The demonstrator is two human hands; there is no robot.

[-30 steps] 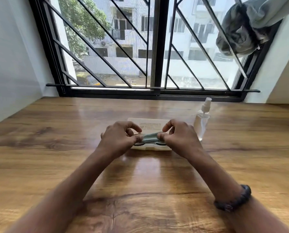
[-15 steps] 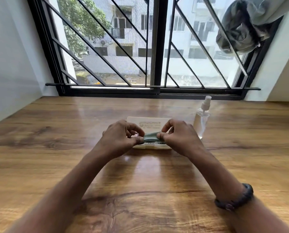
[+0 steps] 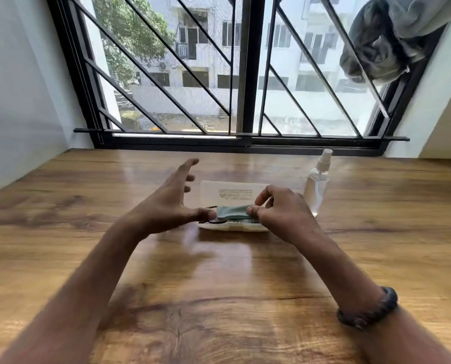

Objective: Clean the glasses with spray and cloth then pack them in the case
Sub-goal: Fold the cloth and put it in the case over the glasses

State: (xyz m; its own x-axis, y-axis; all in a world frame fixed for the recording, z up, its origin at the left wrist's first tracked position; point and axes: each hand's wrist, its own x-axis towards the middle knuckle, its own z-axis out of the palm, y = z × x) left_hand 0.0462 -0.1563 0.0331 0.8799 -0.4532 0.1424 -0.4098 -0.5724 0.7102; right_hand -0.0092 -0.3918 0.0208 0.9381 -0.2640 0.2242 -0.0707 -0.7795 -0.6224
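An open cream glasses case [image 3: 219, 191] lies on the wooden table, lid tilted back toward the window. Dark glasses [image 3: 213, 222] rest in its tray, mostly covered by a folded grey-green cloth [image 3: 232, 212]. My right hand [image 3: 279, 208] pinches the cloth's right end over the case. My left hand [image 3: 171, 200] is beside the case's left end, fingers spread and raised, its thumb tip at the cloth's left edge. A clear spray bottle [image 3: 317, 185] with a white nozzle stands upright just right of the case.
The wooden table [image 3: 219, 285] runs back to a barred window [image 3: 245, 74]. A grey cloth bundle [image 3: 381, 48] hangs at the window's upper right. White walls flank both sides. A dark bracelet [image 3: 368, 308] is on my right wrist.
My left hand has let go of the cloth and opened, fingers lifting up and away to the left. My right hand still pinches the cloth over the case.
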